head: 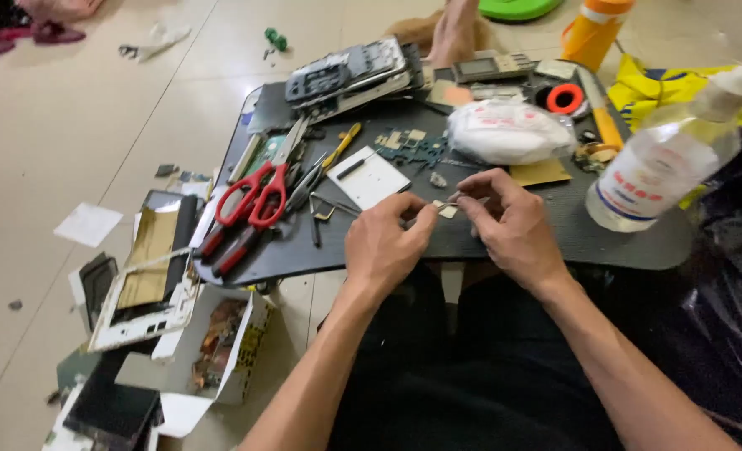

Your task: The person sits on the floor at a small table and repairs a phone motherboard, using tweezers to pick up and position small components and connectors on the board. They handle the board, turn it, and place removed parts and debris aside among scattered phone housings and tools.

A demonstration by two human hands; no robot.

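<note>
Over the near edge of a low black table (554, 242), my left hand (383, 246) and my right hand (513, 225) meet. Together they pinch a tiny pale part (446, 208) between thumbs and fingertips. The left fingers hold its left side and the right fingers its right side. What kind of part it is cannot be made out. Just beyond the hands lie a white rectangular plate (369, 177) and a small blue-green circuit board (417, 150).
Red-handled scissors (258, 196), tweezers and screwdrivers lie at the table's left. A white plastic bag (504, 132), a clear bottle (659, 171), an orange tape roll (564, 98) and stacked phone parts (350, 71) sit further back. Opened phone frames and boxes (149, 276) litter the floor on the left.
</note>
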